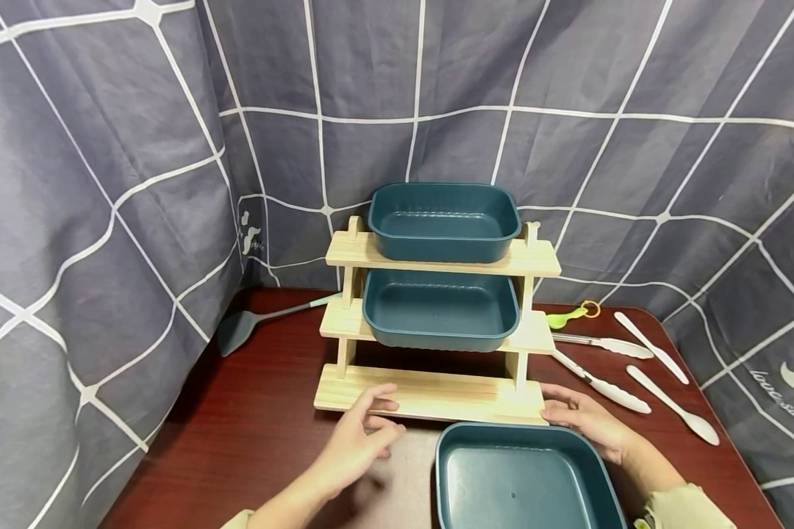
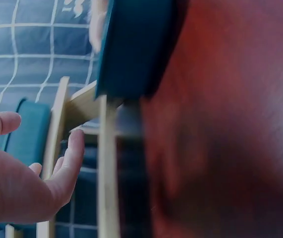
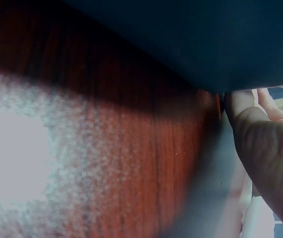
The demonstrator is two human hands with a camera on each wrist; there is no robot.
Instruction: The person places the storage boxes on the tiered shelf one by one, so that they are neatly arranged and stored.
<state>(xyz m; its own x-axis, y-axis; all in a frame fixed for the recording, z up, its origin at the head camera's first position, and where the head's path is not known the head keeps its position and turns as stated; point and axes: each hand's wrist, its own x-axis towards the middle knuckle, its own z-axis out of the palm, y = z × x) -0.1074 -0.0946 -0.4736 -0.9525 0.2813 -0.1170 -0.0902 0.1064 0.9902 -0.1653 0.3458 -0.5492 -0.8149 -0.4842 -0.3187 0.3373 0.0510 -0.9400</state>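
Note:
A three-tier wooden shelf (image 1: 430,389) stands mid-table. My right hand (image 1: 589,422) is at the right end of its bottom board, fingers behind the end and thumb at its front edge. Just in front of that board is a dark teal bin (image 1: 512,477), its far right corner close by this hand; in the right wrist view my thumb (image 3: 262,148) shows beside the bin's underside. My left hand (image 1: 357,441) hovers left of the bin, before the bottom board, fingers loosely bent and holding nothing. Similar bins sit on the top tier (image 1: 445,250) and middle tier (image 1: 440,339).
Right of the shelf lie a green measuring spoon (image 1: 565,317), white-tipped tongs (image 1: 615,393), a white spoon (image 1: 675,406) and another slim white utensil (image 1: 651,347). A grey spatula (image 1: 238,330) lies back left. Grey checked cloth (image 1: 463,81) encloses the dark red table (image 1: 238,426).

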